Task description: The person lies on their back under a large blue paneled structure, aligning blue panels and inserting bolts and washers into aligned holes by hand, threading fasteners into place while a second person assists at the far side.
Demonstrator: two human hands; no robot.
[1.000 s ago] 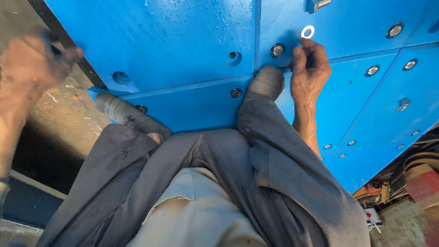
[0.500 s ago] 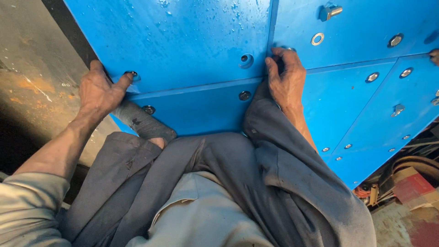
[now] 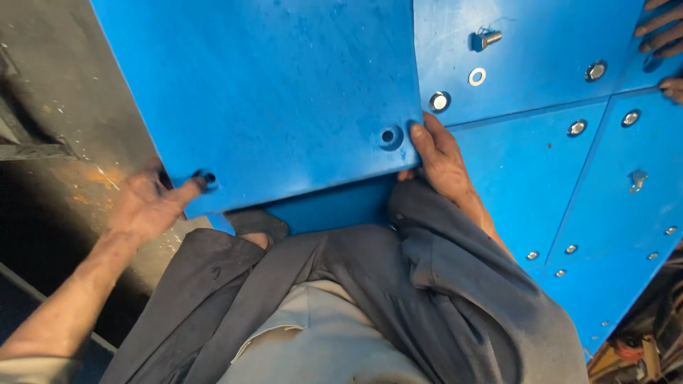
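The person grips a loose blue panel (image 3: pixel 284 99) with both hands. The left hand (image 3: pixel 153 203) clasps its near left corner, thumb by a bolt hole (image 3: pixel 207 178). The right hand (image 3: pixel 441 156) clutches the near right corner, beside another hole (image 3: pixel 388 136). The panel sits over the blue bolted plates (image 3: pixel 541 163), against their left edge. A washer (image 3: pixel 477 76) and a bolt (image 3: pixel 486 39) lie beyond. Another person's fingers (image 3: pixel 662 32) rest at the far right corner.
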